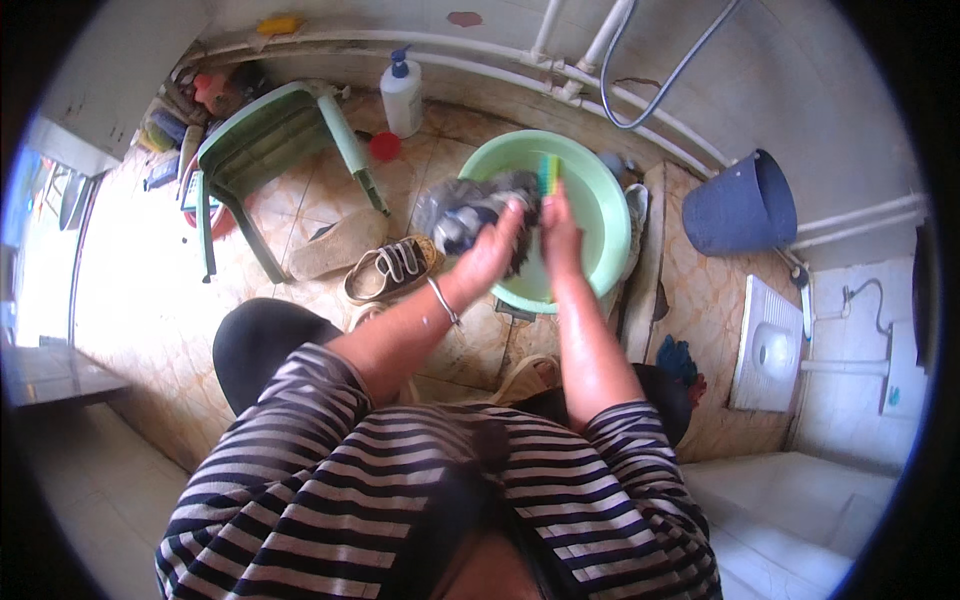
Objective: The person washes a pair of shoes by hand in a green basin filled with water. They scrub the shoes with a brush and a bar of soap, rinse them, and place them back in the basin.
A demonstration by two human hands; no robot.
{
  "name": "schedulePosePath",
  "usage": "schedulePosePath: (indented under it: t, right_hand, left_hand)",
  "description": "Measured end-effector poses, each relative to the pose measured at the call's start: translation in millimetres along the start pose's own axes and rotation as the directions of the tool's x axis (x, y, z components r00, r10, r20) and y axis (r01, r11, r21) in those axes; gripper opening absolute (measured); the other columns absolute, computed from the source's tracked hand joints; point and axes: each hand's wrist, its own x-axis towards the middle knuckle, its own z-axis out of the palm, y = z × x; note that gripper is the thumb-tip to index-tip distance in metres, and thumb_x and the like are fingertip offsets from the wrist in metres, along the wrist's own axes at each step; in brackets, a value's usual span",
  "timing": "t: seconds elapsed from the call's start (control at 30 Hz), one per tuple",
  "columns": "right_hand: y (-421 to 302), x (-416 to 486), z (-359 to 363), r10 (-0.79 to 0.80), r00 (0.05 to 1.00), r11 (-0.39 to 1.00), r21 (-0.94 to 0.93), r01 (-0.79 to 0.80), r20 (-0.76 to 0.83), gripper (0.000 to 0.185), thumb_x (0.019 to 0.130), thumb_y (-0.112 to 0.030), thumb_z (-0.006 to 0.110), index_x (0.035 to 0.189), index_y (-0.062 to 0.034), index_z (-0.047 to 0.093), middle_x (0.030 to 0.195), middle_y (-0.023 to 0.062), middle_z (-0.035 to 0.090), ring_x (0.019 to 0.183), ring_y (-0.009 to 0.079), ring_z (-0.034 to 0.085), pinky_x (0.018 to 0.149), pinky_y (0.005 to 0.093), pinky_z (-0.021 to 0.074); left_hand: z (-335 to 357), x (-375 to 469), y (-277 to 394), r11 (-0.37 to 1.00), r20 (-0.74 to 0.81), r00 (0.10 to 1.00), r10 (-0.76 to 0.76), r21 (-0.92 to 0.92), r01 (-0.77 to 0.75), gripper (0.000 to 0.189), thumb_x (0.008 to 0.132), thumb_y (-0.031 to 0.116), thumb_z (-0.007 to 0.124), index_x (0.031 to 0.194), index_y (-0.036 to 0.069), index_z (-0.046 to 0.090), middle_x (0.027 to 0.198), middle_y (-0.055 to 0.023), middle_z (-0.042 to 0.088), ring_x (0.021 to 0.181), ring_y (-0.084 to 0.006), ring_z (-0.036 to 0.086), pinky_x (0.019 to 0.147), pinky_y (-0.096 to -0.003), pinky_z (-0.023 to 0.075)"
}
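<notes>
My left hand (487,251) grips a dark, fluffy item with grey and white parts (466,217), possibly a shoe; motion blurs it. It is held over the left part of a light green plastic basin (616,247) with water in it. Over the basin, my right hand (560,232) holds a scrubbing brush with green and yellow bristles (550,175), close to the item's right side. Left of the basin, a dark shoe with pale straps (386,271) stands on the tiled floor beside another shoe lying sole up (339,246).
A green plastic stool (262,124) lies tipped at the upper left. Near the wall are a white pump bottle (402,97) and a red cap (385,146). Rightward, beyond a raised ledge (646,262), are a blue bucket (731,214) and a squat toilet (772,349).
</notes>
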Motion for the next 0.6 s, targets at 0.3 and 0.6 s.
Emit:
schedulePosePath:
  t: [0.3,0.6]
  right_hand:
    - [-53.2,-25.8,-11.8,-0.212,0.966,0.977,-0.050,0.207,-0.149,0.045,0.095,-0.028,0.044,0.138,-0.0177,0.037,0.108,0.0204,0.062,0.086,0.0336,0.064,0.072,0.0393,0.0519]
    - [-40.9,-6.6,-16.8,-0.333,0.939,0.845,-0.470,0.256,-0.085,0.051,0.092,-0.024,0.049,0.140,-0.0198,0.032,0.088,0.0181,0.065,0.071,0.0342,0.065,0.057,0.0438,0.0512]
  left_hand:
    - [-21.5,24.0,23.3,0.451,0.111,0.982,-0.151,-0.877,0.168,0.062,0.090,0.055,0.043,0.116,0.000,0.054,0.116,-0.0145,0.058,0.105,-0.0275,0.057,0.094,-0.0401,0.0439]
    - [4.1,11.2,22.4,0.403,0.162,0.956,-0.244,-0.880,0.252,0.052,0.089,0.047,0.050,0.116,0.003,0.053,0.111,-0.0141,0.060,0.103,-0.0288,0.056,0.095,-0.0407,0.0424]
